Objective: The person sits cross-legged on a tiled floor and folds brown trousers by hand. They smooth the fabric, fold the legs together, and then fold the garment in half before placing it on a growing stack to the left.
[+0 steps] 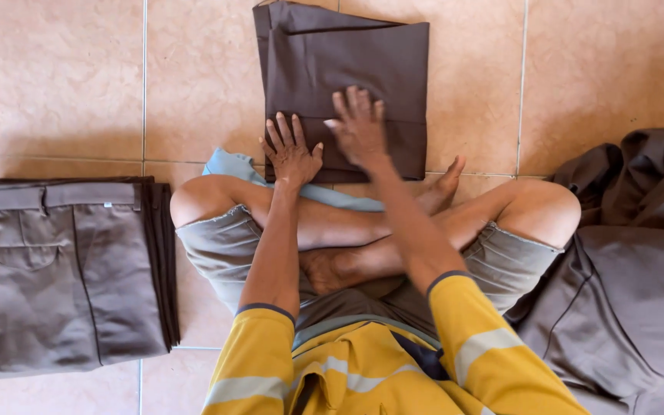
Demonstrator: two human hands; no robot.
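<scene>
A dark brown folded garment (332,58) lies flat on the tiled floor in front of my crossed legs. My left hand (290,151) presses palm down on its near left corner, fingers spread. Just to the right, my right hand (359,125) lies flat on the garment's lower middle, fingers apart. Neither hand grips anything. A light blue cloth (232,164) shows under my left knee beside the garment.
A stack of folded brown trousers (71,269) sits on the floor at my left. A loose heap of brown garments (632,261) lies at my right against my knee. Pink floor tiles (55,77) stretch around.
</scene>
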